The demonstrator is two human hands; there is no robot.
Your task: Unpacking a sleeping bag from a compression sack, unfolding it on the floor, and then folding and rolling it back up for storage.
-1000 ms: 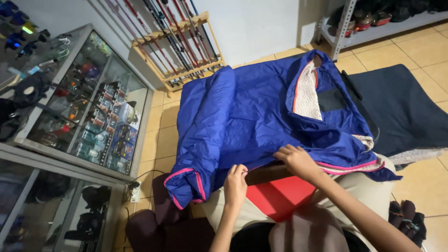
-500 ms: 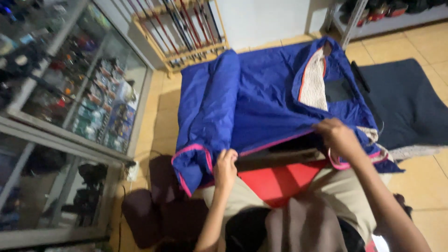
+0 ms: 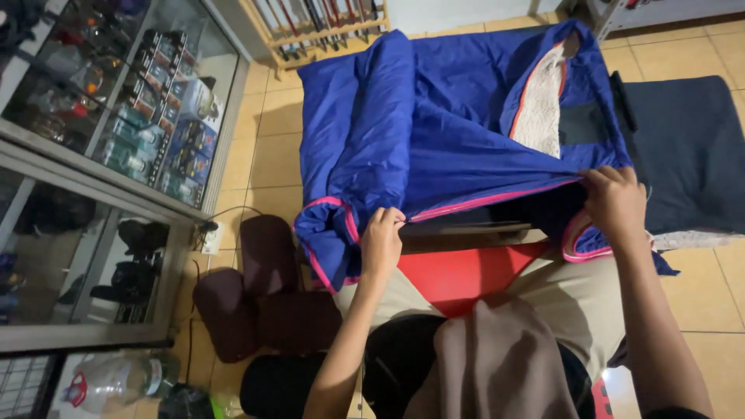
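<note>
Over the tiled floor [image 3: 268, 147], both hands lifted a blue jacket's hem.
From the glass display case [image 3: 116, 132] rightward: left hand [image 3: 382, 242] pinched shut on the blue jacket [image 3: 434, 124] (pink-trimmed edge), right hand [image 3: 615, 203] closed around its far hem corner, dark mat [image 3: 687, 155] beyond.

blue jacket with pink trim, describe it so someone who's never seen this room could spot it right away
On the tan tiled floor, right of the glass display cabinet, lies the blue jacket. The left hand and right hand pinch its near hem. Its pink edging and pale fleecy lining set it apart from the plain dark mat beside it.
</note>
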